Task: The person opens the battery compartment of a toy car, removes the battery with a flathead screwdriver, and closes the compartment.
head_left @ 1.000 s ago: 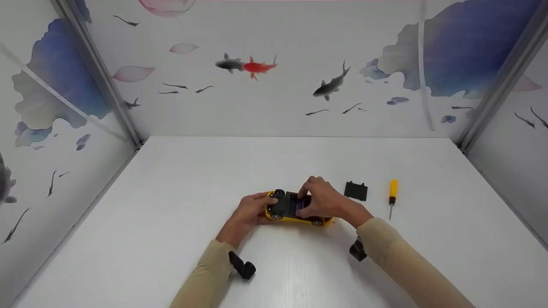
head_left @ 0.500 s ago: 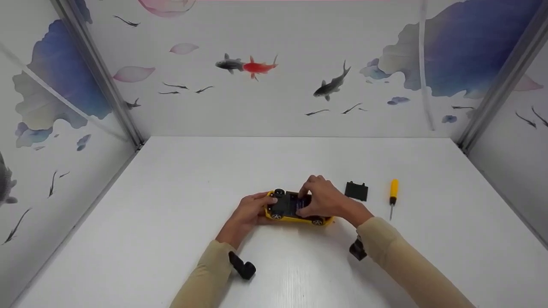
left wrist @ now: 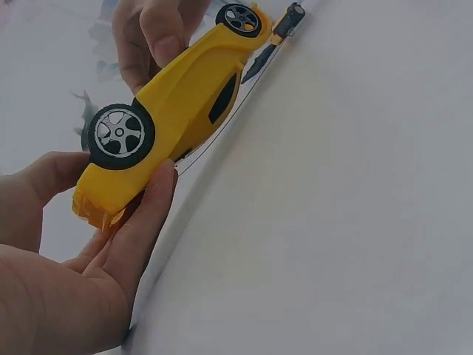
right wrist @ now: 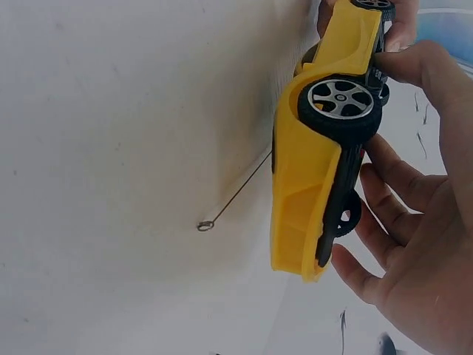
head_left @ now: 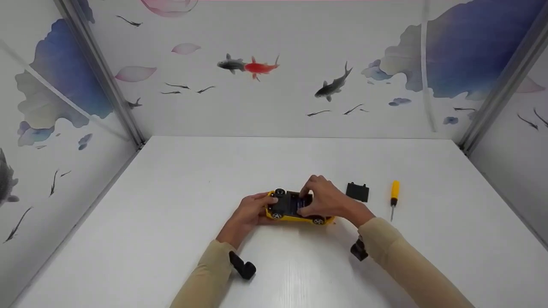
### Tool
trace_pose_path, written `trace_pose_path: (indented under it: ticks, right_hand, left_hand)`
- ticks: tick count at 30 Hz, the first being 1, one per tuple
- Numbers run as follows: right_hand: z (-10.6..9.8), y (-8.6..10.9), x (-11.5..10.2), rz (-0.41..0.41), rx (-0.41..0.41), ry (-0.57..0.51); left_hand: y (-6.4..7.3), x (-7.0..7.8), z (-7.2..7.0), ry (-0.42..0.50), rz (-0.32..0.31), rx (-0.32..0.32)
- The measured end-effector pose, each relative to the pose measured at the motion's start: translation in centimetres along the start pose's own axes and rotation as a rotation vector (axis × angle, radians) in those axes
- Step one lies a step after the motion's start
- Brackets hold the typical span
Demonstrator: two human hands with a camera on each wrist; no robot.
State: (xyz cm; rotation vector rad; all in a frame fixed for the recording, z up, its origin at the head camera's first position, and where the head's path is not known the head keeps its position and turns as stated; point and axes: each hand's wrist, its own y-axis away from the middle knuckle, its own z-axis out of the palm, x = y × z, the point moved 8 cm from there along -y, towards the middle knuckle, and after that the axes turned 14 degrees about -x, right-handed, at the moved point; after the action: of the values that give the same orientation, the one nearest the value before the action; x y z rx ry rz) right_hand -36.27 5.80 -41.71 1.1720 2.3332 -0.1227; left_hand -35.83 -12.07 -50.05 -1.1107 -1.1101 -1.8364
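Note:
A yellow toy car [head_left: 280, 206] is held underside up, its black base and open compartment facing me in the head view. My left hand [head_left: 250, 209] grips one end, thumb on the base and fingers along the yellow body [left wrist: 177, 103]. Over the compartment my right hand [head_left: 324, 197] reaches down with thumb and fingers curled, pinching at a dark blue battery-like piece [head_left: 301, 204] mostly hidden by them. In the right wrist view, its other fingers [right wrist: 403, 177] spread beside the black wheel [right wrist: 340, 103].
A black cover plate [head_left: 358, 192] with small tabs lies right of the car. Beyond it lies a yellow-handled screwdriver [head_left: 394, 192], shaft toward me. From behind the car a thin wire [right wrist: 240, 188] with a looped end sticks out. Printed walls [head_left: 274, 111] bound the white table [head_left: 192, 171].
The head view has shifted very slightly. Both hands and the car keep nearly the same places, with the right-hand fingers still at the compartment.

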Motion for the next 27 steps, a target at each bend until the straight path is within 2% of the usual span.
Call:
trace_pose_path:
  ticks: [7, 14, 27]
  right_hand:
    - [-0.1, -0.1, -1.1, -0.084, 0.009, 0.014]
    - [-0.1, 0.0, -0.6, -0.045, 0.009, -0.015]
    - [-0.1, 0.5, -0.2, -0.01, 0.012, 0.044]
  left_hand:
    - [0.0, 0.1, -0.1, 0.012, 0.004, -0.006]
    - [0.1, 0.1, 0.0, 0.013, -0.001, -0.012]
    - [0.2, 0.1, 0.1, 0.019, 0.016, -0.013]
